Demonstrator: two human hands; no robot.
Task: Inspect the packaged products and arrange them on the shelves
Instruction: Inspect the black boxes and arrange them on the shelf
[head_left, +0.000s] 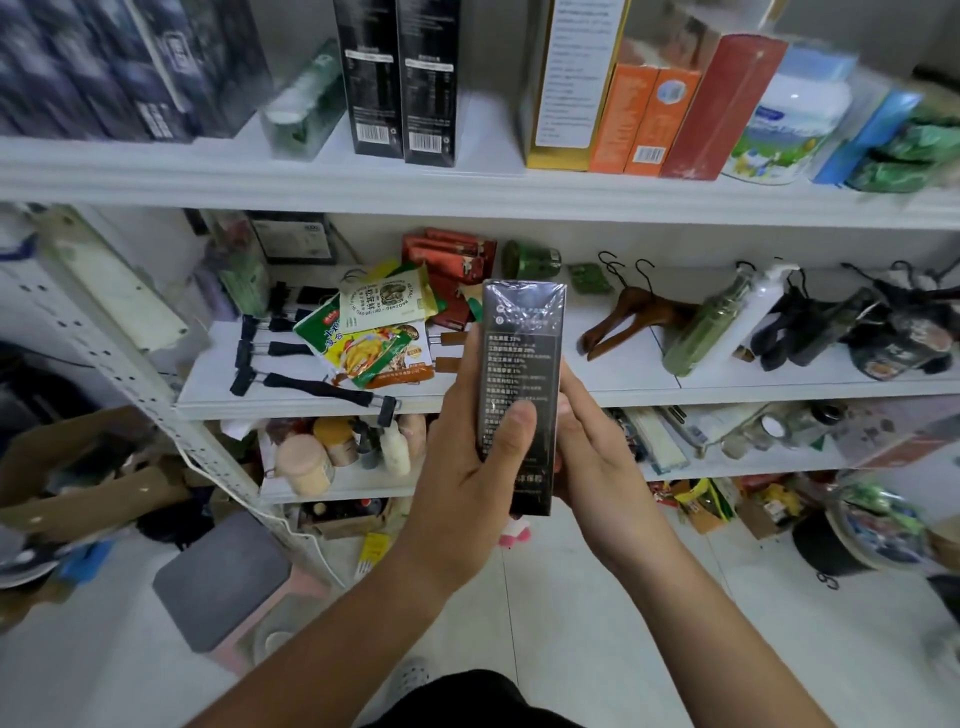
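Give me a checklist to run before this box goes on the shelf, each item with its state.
1. Grip: left hand and right hand both hold the dark box upright: ok.
2. Printed side faces the person: ok.
3. Plastic wrap undamaged: glare on it, cannot tell.
4. Box's far side checked: hidden, cannot tell.
5. Similar stock: two black boxes stand on the top shelf: ok.
6. Free spot: bare shelf between them and the gold-edged box: ok.
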